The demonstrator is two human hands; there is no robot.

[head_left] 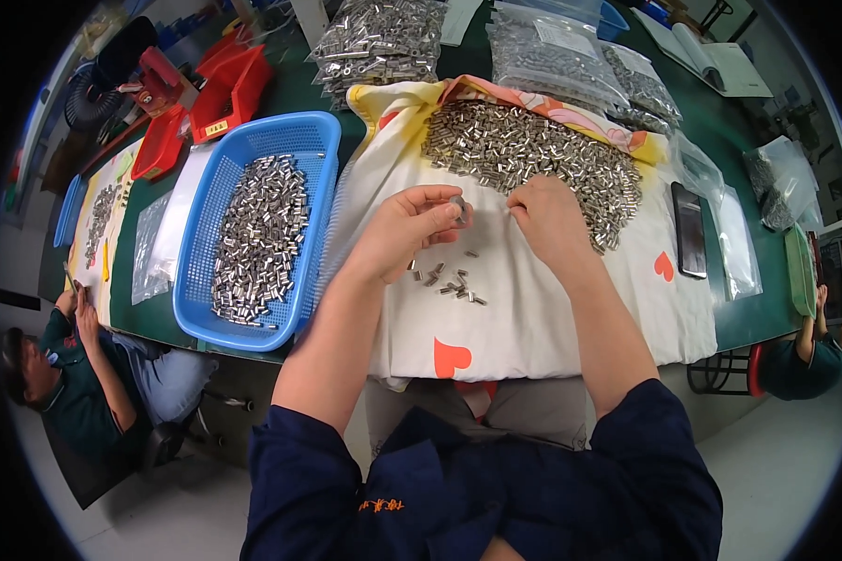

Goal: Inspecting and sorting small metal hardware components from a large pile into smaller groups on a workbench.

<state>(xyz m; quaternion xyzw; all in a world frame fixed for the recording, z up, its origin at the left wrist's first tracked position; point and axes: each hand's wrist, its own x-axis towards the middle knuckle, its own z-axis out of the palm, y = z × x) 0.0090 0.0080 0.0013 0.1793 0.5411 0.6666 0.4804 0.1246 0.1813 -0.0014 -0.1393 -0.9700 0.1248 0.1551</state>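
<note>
My left hand [410, 227] is raised over a white cloth with orange hearts [524, 318] and pinches a small metal sleeve [459, 208] between thumb and fingers. My right hand [549, 217] rests knuckles-up at the near edge of a big heap of short silver metal tubes [533, 150] on the cloth; its fingertips are hidden. A few loose metal pieces [449, 280] lie on the cloth just below my left hand.
A blue plastic basket [196, 280] partly filled with the same tubes stands at my left. Clear bags of metal parts [374, 42] and red bins [229, 89] sit farther back. A black phone [689, 229] lies at the right. Other people sit at far left [75, 374] and right [809, 360].
</note>
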